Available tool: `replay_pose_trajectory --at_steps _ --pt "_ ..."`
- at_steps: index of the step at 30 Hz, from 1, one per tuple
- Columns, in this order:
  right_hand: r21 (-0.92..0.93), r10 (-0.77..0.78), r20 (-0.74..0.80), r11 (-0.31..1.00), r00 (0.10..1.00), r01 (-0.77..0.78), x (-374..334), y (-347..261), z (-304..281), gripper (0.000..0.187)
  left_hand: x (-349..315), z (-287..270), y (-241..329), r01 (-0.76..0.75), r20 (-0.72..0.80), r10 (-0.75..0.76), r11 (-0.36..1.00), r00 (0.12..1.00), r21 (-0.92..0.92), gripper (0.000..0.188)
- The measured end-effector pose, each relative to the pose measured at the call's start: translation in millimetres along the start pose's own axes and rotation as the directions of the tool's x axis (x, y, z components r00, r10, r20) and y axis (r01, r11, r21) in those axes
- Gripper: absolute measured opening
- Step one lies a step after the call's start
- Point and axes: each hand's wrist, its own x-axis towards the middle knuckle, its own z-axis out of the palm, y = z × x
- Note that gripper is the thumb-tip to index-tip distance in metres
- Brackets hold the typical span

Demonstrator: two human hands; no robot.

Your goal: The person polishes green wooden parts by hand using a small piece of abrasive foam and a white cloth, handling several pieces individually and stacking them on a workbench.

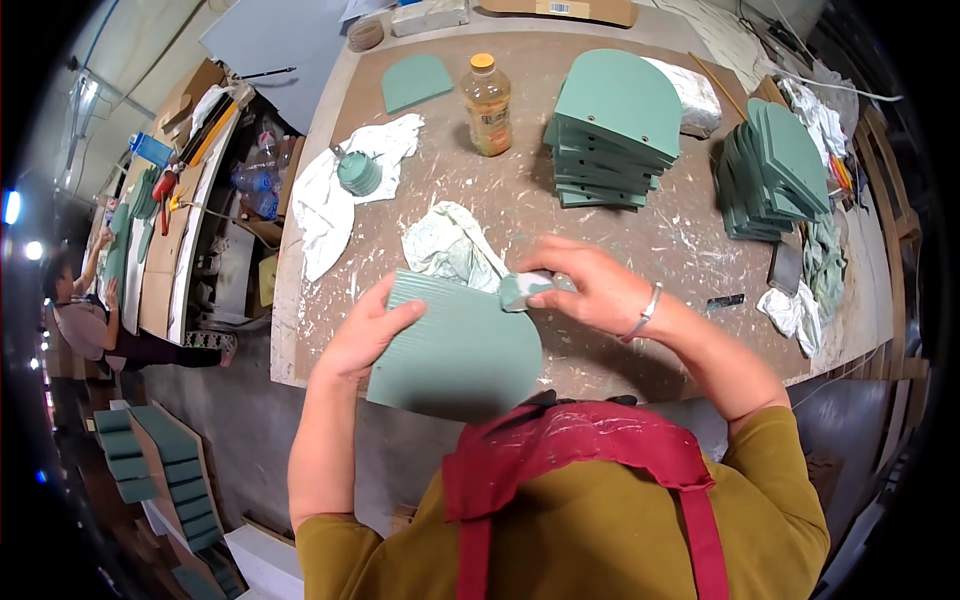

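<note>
My left hand [362, 328] grips a green panel [455, 345] by its left edge, thumb on top. The panel has one rounded end and fine ribs across part of its face; it is held over the table's front edge. In my right hand [595, 288] is a small white block smeared with green [519, 291], pinched between thumb and fingers. The block meets the panel's rounded edge at the upper right; its exact kind cannot be made out. Just beyond the panel lies a crumpled, green-stained cloth [450, 243].
On the brown table [640, 335] stand a yellow-capped bottle [487, 110], a panel stack [612, 120] and another stack [775, 165] at right. A small green container [358, 174] rests on a white cloth [325, 215]. A loose panel [416, 82] lies behind. Another person [85, 315] works at far left.
</note>
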Motion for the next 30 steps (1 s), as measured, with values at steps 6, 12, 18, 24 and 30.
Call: replay_pose_trajectory --at_steps 6,12,18,24,30 --pt "0.041 0.112 -0.018 0.993 0.994 -0.111 -30 -7 -30 0.032 -9 -28 -1 -0.132 -0.121 0.114 0.979 0.986 -0.153 0.030" --pt "0.676 0.318 -0.277 0.735 0.907 -0.051 -62 11 -21 0.044 1 -19 2 -0.281 -0.162 0.256 0.947 0.953 -0.153 0.034" --pt "0.847 0.497 -0.434 0.509 0.751 0.153 -100 24 -13 0.038 54 21 32 -0.220 -0.172 0.139 0.686 0.975 -0.694 0.045" --pt "0.872 0.570 -0.451 0.446 0.686 0.203 -150 28 -10 0.035 119 100 75 -0.266 -0.180 0.198 0.641 0.964 -0.721 0.042" --pt "0.861 0.633 -0.488 0.465 0.601 0.209 -197 42 -5 0.035 159 148 95 -0.232 -0.140 0.208 0.532 0.968 -0.814 0.037"
